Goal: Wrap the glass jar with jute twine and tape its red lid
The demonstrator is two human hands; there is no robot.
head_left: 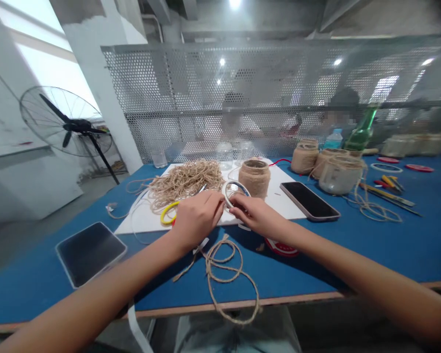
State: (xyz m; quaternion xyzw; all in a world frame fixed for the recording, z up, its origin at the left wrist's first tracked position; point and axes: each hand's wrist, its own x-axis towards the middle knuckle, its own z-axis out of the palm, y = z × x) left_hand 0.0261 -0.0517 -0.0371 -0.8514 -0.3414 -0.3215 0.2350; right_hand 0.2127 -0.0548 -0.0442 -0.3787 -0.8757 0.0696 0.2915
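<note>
Over the white sheet (147, 226), near its front edge on the blue table (371, 250), seeing a white ring (226, 189) tipped up between left hand (200, 213) and right hand (253, 212), just in front of a twine-wrapped jar (255, 182). Held by the rim with fingertips only, probably to leave most of the band in view and easy to turn. Pretty clearly pinched at the lower right by the right thumb and fingers; as for the left, fingers curled in right at the other edge, but can't tell if actually gripping or just resting there, knuckles in the way. Big twine heap (187, 177) behind the left hand, likely parked there for easy reach, plus a loose twine loop (208, 263) between the forearms, trailing over the table edge. Phone (310, 201) off to the right and dark slab (90, 252) (tablet, maybe) off to the left, guessing for elbow room. As for pose, both forearms angled inward from low on either side, wrists a bit bent, backs of both hands up, fingertips nearly meeting around the ring
</note>
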